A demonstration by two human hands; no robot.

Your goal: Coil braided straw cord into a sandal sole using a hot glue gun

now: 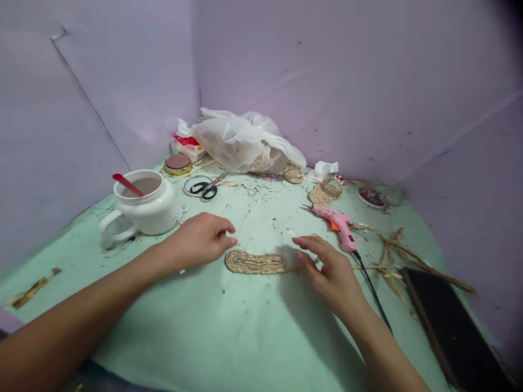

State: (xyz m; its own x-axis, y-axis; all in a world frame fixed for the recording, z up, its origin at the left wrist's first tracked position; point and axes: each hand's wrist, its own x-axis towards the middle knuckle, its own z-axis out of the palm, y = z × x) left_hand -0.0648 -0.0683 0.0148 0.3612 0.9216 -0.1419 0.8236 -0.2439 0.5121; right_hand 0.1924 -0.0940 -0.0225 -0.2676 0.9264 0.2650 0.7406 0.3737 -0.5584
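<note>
A flat, sole-shaped piece of coiled braided straw cord [255,262] lies on the green tablecloth between my hands. My left hand [206,237] hovers by its left end, fingers curved, with a gap between thumb and forefinger and nothing in it. At the other end, my right hand [327,267] has its fingers apart and holds nothing. A tail of cord runs from the coil past my right hand towards loose straw strands [392,250]. Just beyond that hand rests a pink glue gun [335,223] with an orange trigger, its nozzle pointing left.
Left stands a white mug [149,209] with a red-handled utensil [128,185]. Behind are black-handled scissors [206,189], a round tin [177,164] and a white plastic bag [245,144]. Woven straw pieces [322,193] lie at the back right. A dark phone-like slab [453,332] lies front right.
</note>
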